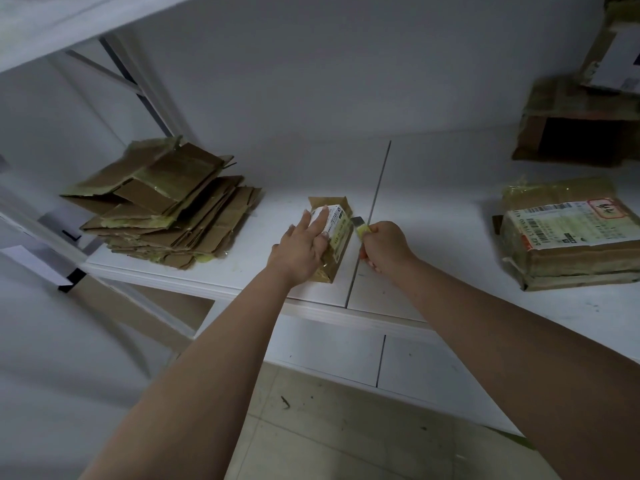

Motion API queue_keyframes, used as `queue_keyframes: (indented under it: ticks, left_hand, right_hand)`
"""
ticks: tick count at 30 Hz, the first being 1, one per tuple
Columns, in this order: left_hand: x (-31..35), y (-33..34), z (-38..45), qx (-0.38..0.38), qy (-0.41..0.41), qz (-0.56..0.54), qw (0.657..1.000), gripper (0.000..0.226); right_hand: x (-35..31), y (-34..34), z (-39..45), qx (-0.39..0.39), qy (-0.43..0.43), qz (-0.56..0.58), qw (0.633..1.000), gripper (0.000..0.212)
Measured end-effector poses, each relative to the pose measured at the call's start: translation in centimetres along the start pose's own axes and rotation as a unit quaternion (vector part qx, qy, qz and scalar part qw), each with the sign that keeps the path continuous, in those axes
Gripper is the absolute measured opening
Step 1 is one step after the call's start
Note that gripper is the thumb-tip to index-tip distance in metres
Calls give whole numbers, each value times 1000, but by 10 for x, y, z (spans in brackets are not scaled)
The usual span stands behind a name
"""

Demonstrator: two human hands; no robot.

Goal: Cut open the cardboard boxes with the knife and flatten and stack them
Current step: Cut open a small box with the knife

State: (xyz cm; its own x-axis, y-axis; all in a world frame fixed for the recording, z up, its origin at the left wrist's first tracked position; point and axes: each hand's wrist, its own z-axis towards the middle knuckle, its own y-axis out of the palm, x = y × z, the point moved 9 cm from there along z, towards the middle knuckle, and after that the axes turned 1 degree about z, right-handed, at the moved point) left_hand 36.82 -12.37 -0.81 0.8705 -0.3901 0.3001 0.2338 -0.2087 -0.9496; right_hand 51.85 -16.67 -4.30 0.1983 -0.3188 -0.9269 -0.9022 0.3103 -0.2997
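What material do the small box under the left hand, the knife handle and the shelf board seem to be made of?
Small box: brown cardboard, with glossy yellowish tape and a white printed paper label.
Knife: the handle looks like yellow plastic; the grey blade is probably metal.
Shelf board: smooth matte white, perhaps painted or laminated board; the material under the surface cannot be told.

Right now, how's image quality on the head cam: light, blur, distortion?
Head view: dim, flat light with a grey cast; the shelf glares brightest behind the small box. Wide-angle bending curves the shelf frame at the edges. Centre is sharp: left hand, knife; top-right boxes are soft and dark.
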Motion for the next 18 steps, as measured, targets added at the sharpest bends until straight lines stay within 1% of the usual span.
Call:
queue_keyframes:
  ticks: [2,6,10,12,16,18]
  left_hand:
    - [0,0,-1,-1,-1,-2,1000,50]
    - [1,1,-3,-9,-9,-3,1000,50]
    - [1,2,-5,-17,-8,-30,999,49]
    - [0,3,-4,-20,-10,-41,999,49]
    - [0,4,-1,-22,-15,-49,998,49]
    - [1,4,0,-23,-17,-53,998,48]
  right_hand:
    - [1,3,4,8,9,2,1000,25]
    - [1,8,10,18,18,31,999,31]
    - [1,13,16,21,49,54,997,19]
    - [5,15,18,18,67,68,995,19]
    - [15,18,3,-21,110,98,989,21]
    - [13,18,-8,-51,112,112,986,23]
